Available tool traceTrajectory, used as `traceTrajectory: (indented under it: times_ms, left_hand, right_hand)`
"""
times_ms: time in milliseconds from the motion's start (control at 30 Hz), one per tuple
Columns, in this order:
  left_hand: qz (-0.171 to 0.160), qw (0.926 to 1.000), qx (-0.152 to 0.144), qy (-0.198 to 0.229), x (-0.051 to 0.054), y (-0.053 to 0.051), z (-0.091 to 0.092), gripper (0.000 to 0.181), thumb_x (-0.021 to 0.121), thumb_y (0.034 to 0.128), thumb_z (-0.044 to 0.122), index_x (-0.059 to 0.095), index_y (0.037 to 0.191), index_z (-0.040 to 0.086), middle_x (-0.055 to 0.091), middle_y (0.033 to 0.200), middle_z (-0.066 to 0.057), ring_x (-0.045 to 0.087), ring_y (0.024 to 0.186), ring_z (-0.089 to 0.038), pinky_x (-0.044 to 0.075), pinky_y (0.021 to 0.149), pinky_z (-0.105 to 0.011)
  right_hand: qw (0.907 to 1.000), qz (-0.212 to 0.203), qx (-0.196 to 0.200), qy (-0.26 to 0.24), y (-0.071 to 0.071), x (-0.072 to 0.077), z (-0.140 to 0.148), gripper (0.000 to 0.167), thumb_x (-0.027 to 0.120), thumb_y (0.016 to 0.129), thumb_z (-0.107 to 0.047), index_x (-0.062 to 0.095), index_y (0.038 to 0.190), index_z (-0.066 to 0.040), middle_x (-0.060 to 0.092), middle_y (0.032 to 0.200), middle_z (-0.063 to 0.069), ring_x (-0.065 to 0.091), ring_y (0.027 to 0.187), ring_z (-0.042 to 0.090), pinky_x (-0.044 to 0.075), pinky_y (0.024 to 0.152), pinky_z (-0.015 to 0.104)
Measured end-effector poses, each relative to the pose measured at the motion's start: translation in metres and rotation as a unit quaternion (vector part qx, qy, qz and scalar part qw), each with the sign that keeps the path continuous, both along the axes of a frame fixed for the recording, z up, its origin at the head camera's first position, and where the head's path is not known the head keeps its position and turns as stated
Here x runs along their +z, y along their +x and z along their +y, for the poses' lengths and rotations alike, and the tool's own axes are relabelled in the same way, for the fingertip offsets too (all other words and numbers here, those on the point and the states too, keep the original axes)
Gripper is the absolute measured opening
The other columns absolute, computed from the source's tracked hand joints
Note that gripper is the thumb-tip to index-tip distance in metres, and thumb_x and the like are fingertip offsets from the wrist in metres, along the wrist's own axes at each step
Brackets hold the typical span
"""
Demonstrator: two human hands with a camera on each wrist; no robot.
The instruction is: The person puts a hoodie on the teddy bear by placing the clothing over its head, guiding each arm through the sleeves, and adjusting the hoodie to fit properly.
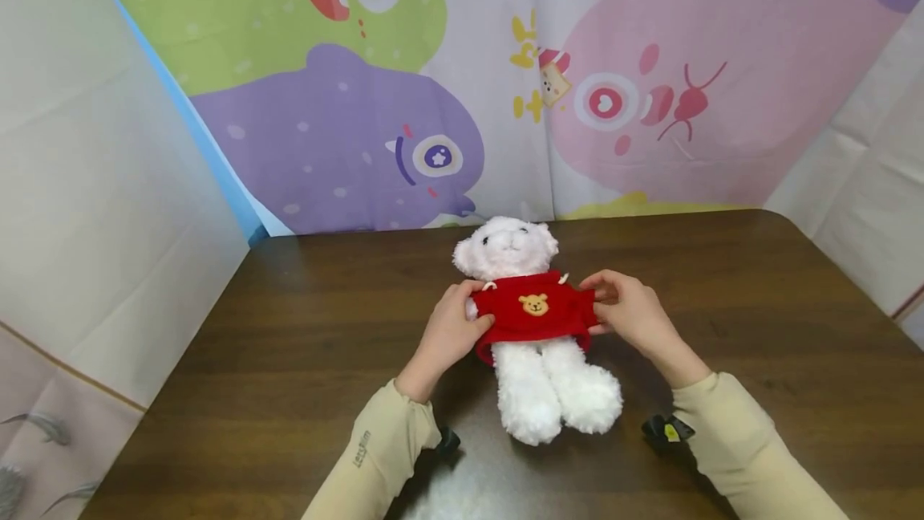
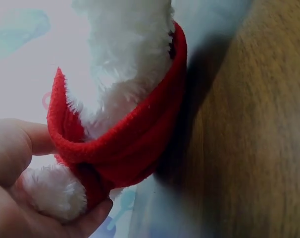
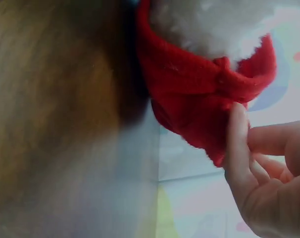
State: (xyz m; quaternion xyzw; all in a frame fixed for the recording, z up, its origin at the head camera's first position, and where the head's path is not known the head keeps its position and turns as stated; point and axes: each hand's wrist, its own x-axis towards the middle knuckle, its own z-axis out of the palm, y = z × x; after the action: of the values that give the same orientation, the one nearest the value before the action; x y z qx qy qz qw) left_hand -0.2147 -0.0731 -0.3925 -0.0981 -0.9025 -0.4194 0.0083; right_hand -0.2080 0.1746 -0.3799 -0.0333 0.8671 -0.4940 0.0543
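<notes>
A white teddy bear (image 1: 505, 251) lies on its back on the dark table, head toward the back. It wears a red sweater (image 1: 508, 319) with a small yellow bear face on the chest and white cord ends near the neck. My left hand (image 1: 453, 326) holds the bear's arm at one sleeve, thumb on the front of the cloth. The left wrist view shows the white paw (image 2: 56, 191) sticking out between thumb and fingers. With my right hand (image 1: 635, 311) I pinch the other red sleeve (image 3: 204, 131); no paw shows out of that one.
The brown wooden table (image 1: 303, 367) reaches back to a cartoon-printed cloth (image 1: 346, 143). Pale cloth panels (image 1: 108, 143) stand at both sides. Dark straps (image 1: 667, 429) sit under both wrists near the beige sleeves.
</notes>
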Motion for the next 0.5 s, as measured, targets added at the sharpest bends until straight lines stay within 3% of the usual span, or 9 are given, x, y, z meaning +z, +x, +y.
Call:
traceTrajectory:
  times_ms: [167, 300, 500]
  left_hand:
    - [-0.003, 1.0000, 0.001, 0.005, 0.000, 0.001, -0.002, 0.048, 0.067, 0.0772, 0.013, 0.050, 0.122, 0.006, 0.053, 0.114, -0.013, 0.052, 0.101, -0.027, 0.049, 0.083, -0.041]
    - [0.024, 0.9996, -0.013, -0.005, 0.001, 0.002, -0.002, 0.045, 0.066, 0.0780, 0.013, 0.051, 0.120, 0.007, 0.052, 0.114, -0.011, 0.052, 0.101, -0.025, 0.050, 0.083, -0.039]
    - [0.070, 0.9945, -0.053, -0.057, 0.011, 0.004, 0.006, 0.041, 0.064, 0.0795, 0.019, 0.053, 0.118, 0.011, 0.051, 0.118, -0.007, 0.048, 0.106, -0.022, 0.048, 0.083, -0.038]
  right_hand:
    - [0.9977, 0.038, -0.021, 0.053, -0.001, -0.001, 0.004, 0.025, 0.063, 0.082, -0.012, 0.055, 0.103, -0.002, 0.065, 0.097, 0.018, 0.064, 0.071, 0.018, 0.054, 0.064, 0.031]
    - [0.9934, 0.063, -0.024, 0.092, -0.002, 0.000, 0.005, 0.019, 0.064, 0.082, -0.018, 0.062, 0.092, -0.002, 0.068, 0.086, 0.013, 0.062, 0.069, 0.019, 0.050, 0.060, 0.028]
    - [0.9852, 0.110, -0.008, 0.131, -0.003, -0.003, 0.002, 0.017, 0.062, 0.084, -0.012, 0.069, 0.096, -0.001, 0.069, 0.090, 0.014, 0.064, 0.076, 0.022, 0.052, 0.066, 0.035]
